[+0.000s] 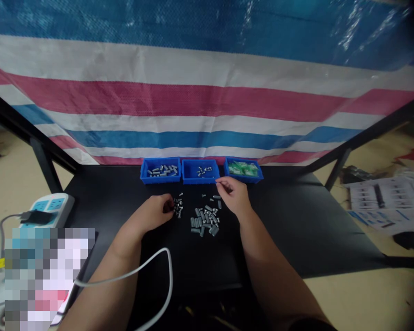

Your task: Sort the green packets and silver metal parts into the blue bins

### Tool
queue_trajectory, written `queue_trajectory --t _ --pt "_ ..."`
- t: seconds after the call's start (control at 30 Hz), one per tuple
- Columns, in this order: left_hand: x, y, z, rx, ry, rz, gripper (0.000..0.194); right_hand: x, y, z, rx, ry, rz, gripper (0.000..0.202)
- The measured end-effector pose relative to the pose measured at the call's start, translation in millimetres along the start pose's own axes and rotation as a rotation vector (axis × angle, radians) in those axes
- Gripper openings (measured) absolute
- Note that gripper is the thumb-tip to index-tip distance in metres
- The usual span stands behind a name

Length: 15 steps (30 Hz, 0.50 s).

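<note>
My left hand (pixel 158 212) rests on the black table with curled fingers at a small pile of screws (pixel 178 208); what its fingertips hold, if anything, is hidden. Near the front edge of the middle blue bin (pixel 200 180), my right hand (pixel 232 192) has thumb and index finger pinched together, and anything between them is too small to name. Between the hands lies a heap of grey metal pieces (pixel 204 221), with a few loose pieces above it. Small screws (pixel 204 171) sit in the middle bin.
The left blue bin (pixel 160 179) holds metal cylinders, and the right blue bin (pixel 244 177) holds green-and-clear packets. A white cable (pixel 169 271) loops over my left forearm. A power strip (pixel 64 207) and a blurred screen (pixel 51 276) are at the left. A striped sheet (pixel 207 101) hangs behind.
</note>
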<state>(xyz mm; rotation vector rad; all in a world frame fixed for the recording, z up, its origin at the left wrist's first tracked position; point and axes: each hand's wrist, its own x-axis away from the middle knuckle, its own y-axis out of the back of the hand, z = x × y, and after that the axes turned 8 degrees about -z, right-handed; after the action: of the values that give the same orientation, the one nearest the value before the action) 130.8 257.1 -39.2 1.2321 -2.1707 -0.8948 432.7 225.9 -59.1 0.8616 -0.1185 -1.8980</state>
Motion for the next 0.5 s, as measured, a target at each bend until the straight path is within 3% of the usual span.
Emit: queue_trajectory --t 0.2,0.5 --pt "-2.3 -2.3 3.7 0.028 -0.012 -0.036 0.012 -3.2 17.0 -18.6 0.159 0.025 0.326 0.016" --pt "-5.3 -7.1 1.8 0.108 0.013 -0.125 0.014 2.5 13.1 -17.0 0.277 -0.081 0.433 0.013"
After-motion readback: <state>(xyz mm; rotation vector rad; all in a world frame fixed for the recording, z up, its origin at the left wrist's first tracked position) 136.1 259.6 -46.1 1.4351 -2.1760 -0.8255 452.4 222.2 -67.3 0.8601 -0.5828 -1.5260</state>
